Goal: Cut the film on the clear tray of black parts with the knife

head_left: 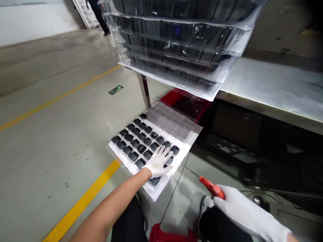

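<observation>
My left hand [158,162], in a white glove, is spread flat over the near right part of a clear plastic tray [174,121]. Rows of small black plastic parts [135,143] fill the pockets of the tray's nearer portion, some covered by my hand. Whether the fingers press on any part cannot be made out. On the right, my gloved right hand [233,203] is closed around the red handle of a screwdriver [208,186]. Its thin metal shaft points up and left, toward the tray's right edge, apart from it.
Above the tray, a tall stack of clear trays with black parts [174,40] overhangs a steel table [280,87]. A red bin [174,97] and dark equipment [234,134] sit beneath. Yellow lines [88,193] mark the floor. A person [99,15] stands far back left.
</observation>
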A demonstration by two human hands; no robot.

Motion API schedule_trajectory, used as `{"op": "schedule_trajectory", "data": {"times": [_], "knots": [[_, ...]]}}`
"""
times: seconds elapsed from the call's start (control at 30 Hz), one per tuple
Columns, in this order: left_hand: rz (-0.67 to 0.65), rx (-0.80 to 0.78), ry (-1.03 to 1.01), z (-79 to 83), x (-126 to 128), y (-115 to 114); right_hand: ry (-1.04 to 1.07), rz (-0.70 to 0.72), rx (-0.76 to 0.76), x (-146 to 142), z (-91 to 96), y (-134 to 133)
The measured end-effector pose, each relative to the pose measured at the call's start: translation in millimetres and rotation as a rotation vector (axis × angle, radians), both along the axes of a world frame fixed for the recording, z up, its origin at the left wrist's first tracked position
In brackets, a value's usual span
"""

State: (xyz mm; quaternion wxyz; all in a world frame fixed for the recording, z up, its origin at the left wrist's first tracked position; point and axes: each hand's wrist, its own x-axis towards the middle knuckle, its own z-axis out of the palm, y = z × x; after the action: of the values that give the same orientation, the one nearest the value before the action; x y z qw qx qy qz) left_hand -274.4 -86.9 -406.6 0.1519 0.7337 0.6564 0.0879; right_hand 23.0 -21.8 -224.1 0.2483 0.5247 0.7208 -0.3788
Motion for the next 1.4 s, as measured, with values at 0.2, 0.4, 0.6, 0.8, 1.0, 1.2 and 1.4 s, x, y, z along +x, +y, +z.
{"op": "schedule_trajectory", "data": {"times": [0.2, 0.4, 0.6, 0.8, 1.0, 1.2, 1.4], "knots": [[0.008, -0.006, 0.011, 2.6, -0.7, -1.0, 0.008, -0.067, 0.000, -2.6, 1.2, 6.8], [0.019, 0.001, 0.024, 4.4, 1.6, 0.0, 0.039, -0.015, 0.032, 5.8, 0.7, -1.2], [0.031, -0.007, 0.009, 6.8, 6.0, 9.4, 0.017, -0.051, 0.004, 7.1, 7.8, -6.8], [0.026, -0.010, 0.014, 11.5, 6.8, 11.0, 0.016, -0.053, -0.040, 3.8, 18.2, -6.4], [0.040, 0.008, 0.014, 12.7, 8.7, 10.4, 0.099, -0.026, 0.001, 9.5, 8.5, -2.0], [0.035, 0.021, 0.005, 15.8, 8.4, 10.1, 0.085, -0.022, -0.007, 0.9, 6.8, -3.8], [0.028, 0.005, 0.012, 13.3, 8.0, 9.0, 0.015, -0.050, 0.049, 8.5, 17.1, -11.7]]}}
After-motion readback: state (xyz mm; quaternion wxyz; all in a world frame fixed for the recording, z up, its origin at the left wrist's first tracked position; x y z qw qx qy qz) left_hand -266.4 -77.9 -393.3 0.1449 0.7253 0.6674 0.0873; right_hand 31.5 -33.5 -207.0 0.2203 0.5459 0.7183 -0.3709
